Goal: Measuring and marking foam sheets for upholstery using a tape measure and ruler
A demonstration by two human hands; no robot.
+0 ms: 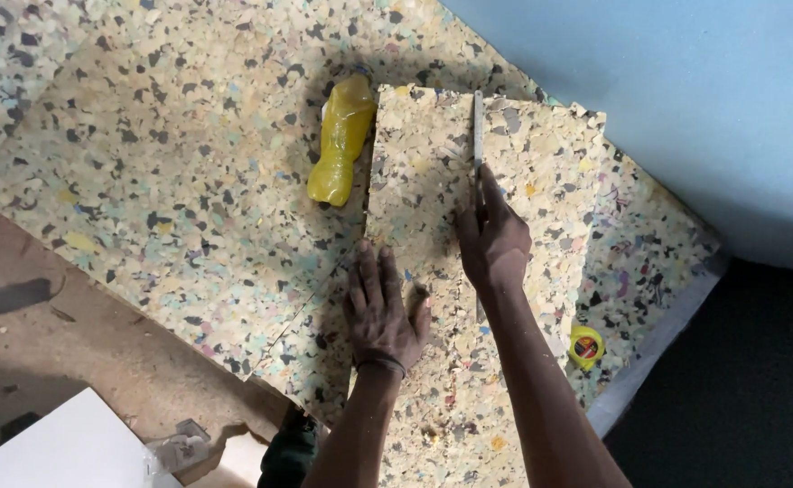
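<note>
A speckled sheet of rebonded foam [189,172] is seen from above, spread across a brown floor [44,352]. On top of it a smaller foam panel [541,181] of the same mottled material is laid, reaching from the centre of the view toward the lower edge. The left hand [381,307] is pressed flat on this panel near its left edge, fingers spread and pointing away from the person; its grip is open and nothing is held in it. The right hand [494,239] is set on a long, thin metal ruler [478,136], which lies straight along the panel, with its far end close to the panel's far edge; the fingers are curled down over the ruler, so the grip is closed on it. A yellow plastic bottle [342,140] is laid on its side on the big sheet, just beside the panel's left edge. A small yellow tape measure [586,346] rests on the foam to the right of the right forearm. A pale blue surface [685,99] fills the upper right, and a white board [62,447] is visible at the lower left.
</note>
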